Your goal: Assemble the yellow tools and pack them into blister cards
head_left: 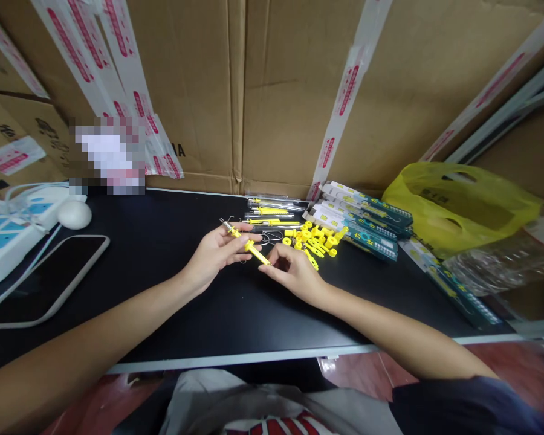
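Observation:
My left hand (215, 252) holds a thin clear tube with a yellow insert (247, 243) and a metal hook at its far end, fingers closed around it. My right hand (290, 270) pinches the near yellow end of the same tube. Both hands hover over the black tabletop (163, 284). Just beyond them lies a heap of small yellow plastic parts (315, 238) and several clear tubes (272, 212) in a row.
Green-and-white packaged cards (367, 220) lie at the right, beside a yellow plastic bag (462, 205) and a clear bag (498, 263). A phone (49, 278), a white power strip (4, 232) and a white round object (74, 214) sit left. Cardboard boxes (272, 90) wall the back.

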Tool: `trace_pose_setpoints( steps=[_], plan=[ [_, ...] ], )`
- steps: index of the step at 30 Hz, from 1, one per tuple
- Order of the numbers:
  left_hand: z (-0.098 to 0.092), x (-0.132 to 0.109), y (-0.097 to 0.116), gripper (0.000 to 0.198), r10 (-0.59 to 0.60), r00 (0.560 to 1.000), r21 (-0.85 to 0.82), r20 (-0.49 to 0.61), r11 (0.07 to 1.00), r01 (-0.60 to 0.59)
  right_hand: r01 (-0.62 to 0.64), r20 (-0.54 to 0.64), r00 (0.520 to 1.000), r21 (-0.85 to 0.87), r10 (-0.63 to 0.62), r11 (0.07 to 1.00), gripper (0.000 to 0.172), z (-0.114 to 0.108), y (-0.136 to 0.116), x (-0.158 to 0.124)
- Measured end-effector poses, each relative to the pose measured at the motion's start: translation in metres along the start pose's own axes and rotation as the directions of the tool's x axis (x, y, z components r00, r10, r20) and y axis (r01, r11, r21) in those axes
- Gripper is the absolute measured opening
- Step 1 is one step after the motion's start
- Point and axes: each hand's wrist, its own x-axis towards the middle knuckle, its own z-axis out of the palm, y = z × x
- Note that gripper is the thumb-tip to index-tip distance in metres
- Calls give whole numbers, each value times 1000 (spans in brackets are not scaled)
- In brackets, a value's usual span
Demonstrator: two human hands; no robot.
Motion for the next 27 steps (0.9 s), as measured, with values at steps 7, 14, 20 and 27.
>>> trace_pose_setpoints(
  steps=[7, 14, 20, 27],
  plan=[
    [7, -7, -4, 45, 9, 997, 38, 79, 999, -12, -93, 125, 988, 36, 88, 995, 33, 10, -10, -10],
    [3, -4, -3, 48, 66, 997, -17, 34, 998, -65, -35, 211, 976, -66, 48, 997, 16, 12, -14, -12],
    [-2, 2, -5, 41, 66, 998, 131, 17, 989, -67, 109, 282, 959, -268, -30, 957, 24, -15, -8, 5],
    [-3, 1, -10, 34, -53, 992, 290, 116, 957, 17, -53, 87, 966, -854, 243, 517, 20, -78, 16, 33]
  ],
)
